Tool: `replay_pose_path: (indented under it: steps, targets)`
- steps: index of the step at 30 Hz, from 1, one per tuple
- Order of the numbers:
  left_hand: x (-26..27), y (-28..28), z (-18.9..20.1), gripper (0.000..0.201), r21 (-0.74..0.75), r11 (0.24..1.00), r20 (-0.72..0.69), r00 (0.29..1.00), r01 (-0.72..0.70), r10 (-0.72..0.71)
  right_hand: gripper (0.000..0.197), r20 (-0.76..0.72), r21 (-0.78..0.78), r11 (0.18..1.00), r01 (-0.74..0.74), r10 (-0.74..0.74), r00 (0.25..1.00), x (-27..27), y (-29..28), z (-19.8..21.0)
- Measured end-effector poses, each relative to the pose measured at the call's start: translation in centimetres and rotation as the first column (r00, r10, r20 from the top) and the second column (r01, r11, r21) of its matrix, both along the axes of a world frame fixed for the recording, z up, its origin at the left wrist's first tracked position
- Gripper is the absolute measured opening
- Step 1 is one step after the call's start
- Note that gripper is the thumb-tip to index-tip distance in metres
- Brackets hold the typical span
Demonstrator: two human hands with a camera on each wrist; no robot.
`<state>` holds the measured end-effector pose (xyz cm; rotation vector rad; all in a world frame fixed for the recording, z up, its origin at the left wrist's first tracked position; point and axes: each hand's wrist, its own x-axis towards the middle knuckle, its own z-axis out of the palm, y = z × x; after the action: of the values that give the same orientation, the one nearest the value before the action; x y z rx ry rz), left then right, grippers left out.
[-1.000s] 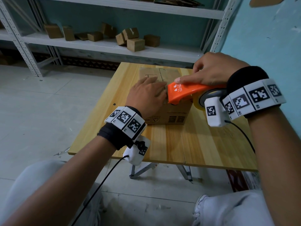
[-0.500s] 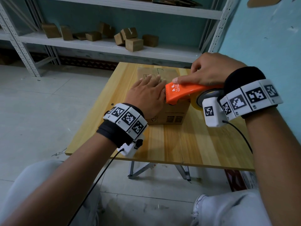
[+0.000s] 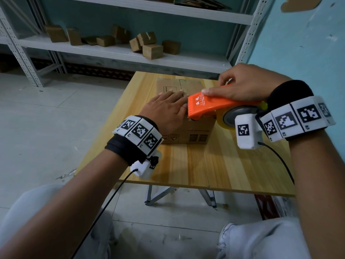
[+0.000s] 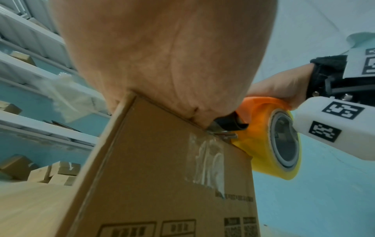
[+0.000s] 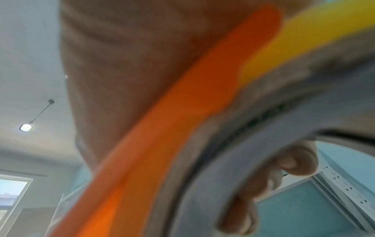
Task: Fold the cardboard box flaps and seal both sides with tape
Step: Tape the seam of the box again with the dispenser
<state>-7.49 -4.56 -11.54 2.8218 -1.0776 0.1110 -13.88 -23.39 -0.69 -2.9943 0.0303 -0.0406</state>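
Note:
A brown cardboard box (image 3: 194, 129) stands on the wooden table (image 3: 214, 165), flaps folded down. My left hand (image 3: 166, 109) lies flat on the box top, fingers straight, pressing it. My right hand (image 3: 244, 85) grips an orange tape dispenser (image 3: 211, 106) carrying a yellowish tape roll (image 4: 271, 142). The dispenser's front end sits on the near top edge of the box, beside my left hand. In the left wrist view a strip of clear tape (image 4: 207, 162) sticks down the near side of the box (image 4: 162, 176). The right wrist view shows only the blurred dispenser (image 5: 162, 128) close up.
A metal shelf (image 3: 119, 51) behind the table holds several small cardboard boxes (image 3: 152, 50). A blue wall (image 3: 308, 43) runs close along the table's right side. Bare table surface lies between the box and the near edge. My knees (image 3: 261, 240) are below the table edge.
The dispenser and my right hand have shifted slightly forward over the box top. My left hand stays flat on the box, its fingers a little further forward.

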Motion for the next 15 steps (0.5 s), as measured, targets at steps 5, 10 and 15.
replay_pose_path:
  steps: [5, 10, 15]
  targets:
    - [0.5, 1.0, -0.1, 0.077, 0.046, 0.998, 0.021, 0.998, 0.052, -0.053, 0.045, 0.001, 0.12, 0.993, -0.023, 0.023, 1.0, -1.4, -0.1, 0.4]
    - [0.1, 2.3, 0.3, 0.087, 0.079, 0.991, -0.011, 0.994, 0.11, -0.109, 0.044, 0.035, 0.163, 0.986, -0.037, 0.032, 0.999, -1.8, 0.9, -0.1]
    - [-1.3, 3.8, 2.1, 0.061, 0.167, 0.979, -0.005, 0.992, 0.121, -0.122, 0.038, 0.072, 0.166, 0.983, -0.077, 0.066, 0.995, -2.0, 2.1, -0.5]
